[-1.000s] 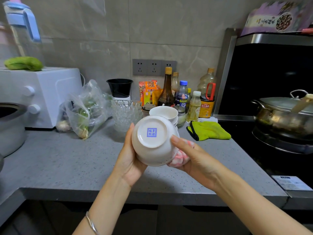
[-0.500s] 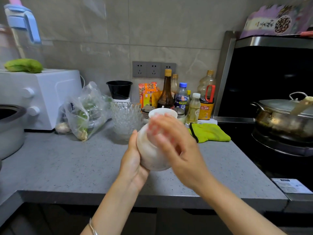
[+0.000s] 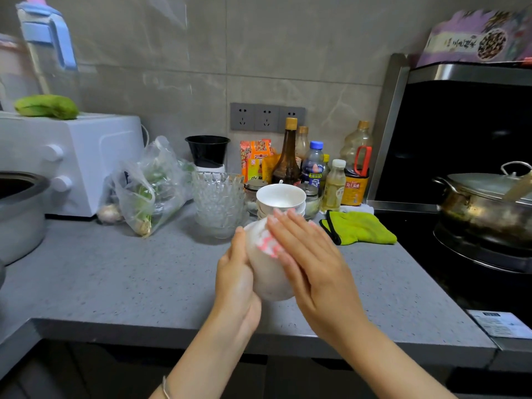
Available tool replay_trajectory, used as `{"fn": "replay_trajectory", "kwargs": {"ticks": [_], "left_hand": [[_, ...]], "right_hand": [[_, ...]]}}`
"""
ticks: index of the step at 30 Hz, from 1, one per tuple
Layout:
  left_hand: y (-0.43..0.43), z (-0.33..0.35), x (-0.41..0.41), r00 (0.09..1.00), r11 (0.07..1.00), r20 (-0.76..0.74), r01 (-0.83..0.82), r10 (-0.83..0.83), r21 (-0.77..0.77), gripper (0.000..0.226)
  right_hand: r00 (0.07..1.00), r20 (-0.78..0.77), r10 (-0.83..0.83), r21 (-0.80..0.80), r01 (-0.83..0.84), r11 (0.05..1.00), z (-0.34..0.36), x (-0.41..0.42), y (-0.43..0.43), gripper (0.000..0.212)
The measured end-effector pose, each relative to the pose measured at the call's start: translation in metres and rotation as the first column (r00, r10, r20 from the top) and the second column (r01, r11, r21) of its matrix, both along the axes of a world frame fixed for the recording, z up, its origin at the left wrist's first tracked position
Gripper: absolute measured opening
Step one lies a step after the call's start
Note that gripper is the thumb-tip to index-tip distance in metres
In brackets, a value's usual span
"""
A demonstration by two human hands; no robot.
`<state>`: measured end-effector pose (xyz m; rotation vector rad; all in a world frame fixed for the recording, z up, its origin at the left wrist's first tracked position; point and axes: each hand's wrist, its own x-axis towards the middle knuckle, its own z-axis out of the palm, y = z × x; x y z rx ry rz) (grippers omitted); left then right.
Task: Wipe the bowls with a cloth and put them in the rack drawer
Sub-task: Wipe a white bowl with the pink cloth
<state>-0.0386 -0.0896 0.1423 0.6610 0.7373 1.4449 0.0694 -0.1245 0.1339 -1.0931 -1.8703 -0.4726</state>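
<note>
While straight, right fingers flat on cloth over bowl.

Overall level: moderate, even indoor light; colours slightly muted.
Source: diffuse, apparently from overhead.
Shadows: soft and faint on the countertop; cooker recess near black.
Glare: pale streaks on the wall tiles; dull sheen on the pot lid.
Blur: right hand, cloth and bowl smeared; background fairly sharp.
Distortion: wide-angle bowing; blue-handled jug leans at the left edge.
</note>
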Motion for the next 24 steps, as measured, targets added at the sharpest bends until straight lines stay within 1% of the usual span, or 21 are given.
{"fn": "replay_trajectory", "kwargs": {"ticks": [2,4,7,9,10,12,14,15,17,19,21,22,24], "left_hand": [[0.003,0.007,0.000,0.999,0.999,-0.003,-0.046,0.046,-0.013,0.033],[0.006,0.011,-0.001,0.998,0.998,0.006,-0.057,0.057,-0.019,0.032],[0.003,0.008,0.001,0.999,0.999,0.020,0.031,-0.031,0.012,0.034],[-0.001,0.005,0.005,0.996,0.995,-0.010,0.091,-0.091,0.028,0.038],[-0.003,0.006,0.006,0.996,0.995,-0.020,0.088,-0.087,0.037,0.038],[-0.003,0.010,0.006,0.999,0.997,-0.028,0.044,-0.042,0.059,0.033],[-0.002,0.013,0.005,1.000,0.998,-0.007,0.001,-0.001,0.070,0.030],[-0.001,0.013,0.005,1.000,0.998,0.004,-0.004,0.004,0.069,0.031],[-0.001,0.009,0.005,1.000,0.998,0.009,0.012,-0.013,0.065,0.034],[-0.001,0.003,0.006,0.998,0.995,-0.035,0.058,-0.055,0.080,0.037],[-0.001,0.002,0.007,0.988,0.988,-0.117,0.114,-0.101,0.105,0.037],[0.000,0.003,0.008,0.982,0.984,-0.149,0.133,-0.115,0.119,0.037],[0.003,0.005,0.008,0.975,0.978,-0.183,0.153,-0.126,0.139,0.036]], "right_hand": [[0.998,-0.060,-0.009,-0.020,0.008,1.000,-0.003,0.005,-0.002,0.043],[0.997,-0.069,0.017,-0.025,-0.019,1.000,-0.009,0.004,-0.008,0.043],[0.999,-0.024,0.039,-0.011,-0.040,0.999,-0.011,-0.002,-0.014,0.044],[1.000,0.009,0.005,0.000,-0.005,1.000,-0.006,0.000,-0.012,0.046],[1.000,0.016,-0.023,0.007,0.023,1.000,-0.004,0.003,-0.011,0.047],[0.999,-0.027,-0.046,0.003,0.046,0.999,-0.001,0.009,-0.007,0.048],[0.996,-0.094,-0.011,-0.013,0.009,1.000,-0.006,0.009,-0.007,0.048],[0.995,-0.104,0.005,-0.008,-0.006,1.000,-0.010,0.007,-0.008,0.047],[0.999,-0.050,-0.004,0.023,0.006,1.000,-0.017,0.003,-0.009,0.046],[0.998,0.029,-0.053,0.052,0.052,0.997,-0.016,0.002,-0.007,0.045],[0.995,0.047,-0.085,0.040,0.084,0.996,-0.009,0.006,-0.003,0.044],[0.996,0.023,-0.082,0.009,0.082,0.997,-0.004,0.009,-0.001,0.045],[0.996,-0.076,-0.040,-0.081,0.034,0.996,0.002,0.012,0.001,0.044]]}}
